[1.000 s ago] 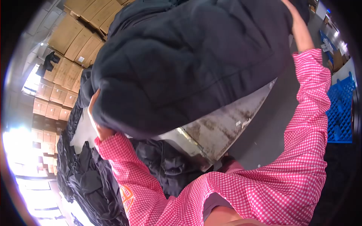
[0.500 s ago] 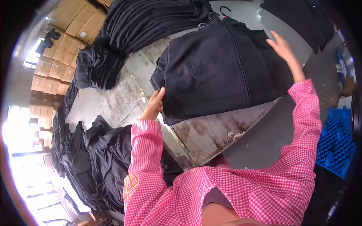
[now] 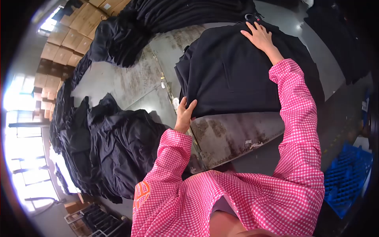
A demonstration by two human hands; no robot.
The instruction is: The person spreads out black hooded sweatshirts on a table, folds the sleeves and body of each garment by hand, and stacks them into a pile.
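Black cloth garment [image 3: 248, 75], long axis running left to right, on the grey bench [image 3: 118, 81], upper centre of the frame. Left hand [image 3: 184, 118] touches its lower-left corner, grip unclear; right hand [image 3: 260, 38], fingers apart, lies over its top edge.

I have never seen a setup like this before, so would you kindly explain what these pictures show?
There is no machine here: a person in a pink checked top works with two bare hands. Every picture comes from one camera worn on the head, looking forward and down.

The left hand is at the near-left corner of a dark garment; its grip is unclear. The right hand rests open on top, near a hanger hook.

The garment lies on a stained table, with more dark clothes laid in rows beyond. Crumpled fabric is heaped at left, cardboard boxes stand behind, and a blue plastic pallet is at right.
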